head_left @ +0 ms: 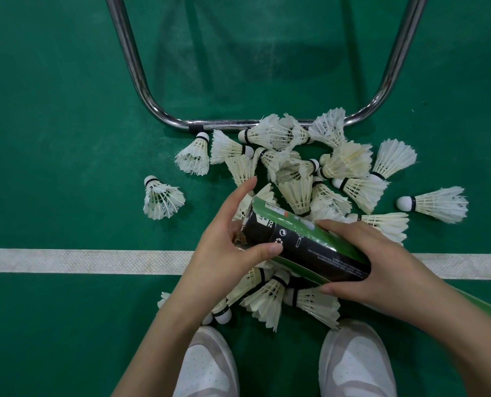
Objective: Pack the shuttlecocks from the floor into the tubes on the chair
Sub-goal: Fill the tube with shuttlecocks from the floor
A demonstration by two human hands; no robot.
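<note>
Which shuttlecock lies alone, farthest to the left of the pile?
The shuttlecock on the green floor, left of the left hand. It touches no other; its cork points up-left, toward the chair frame.

Both bare forearms reach in from the near edge, converging toward the middle. The left hand curls at the tube's open end, thumb lying across its side, index finger stretched far. The right hand wraps the tube's near-right length, fingers above, thumb below.
</note>
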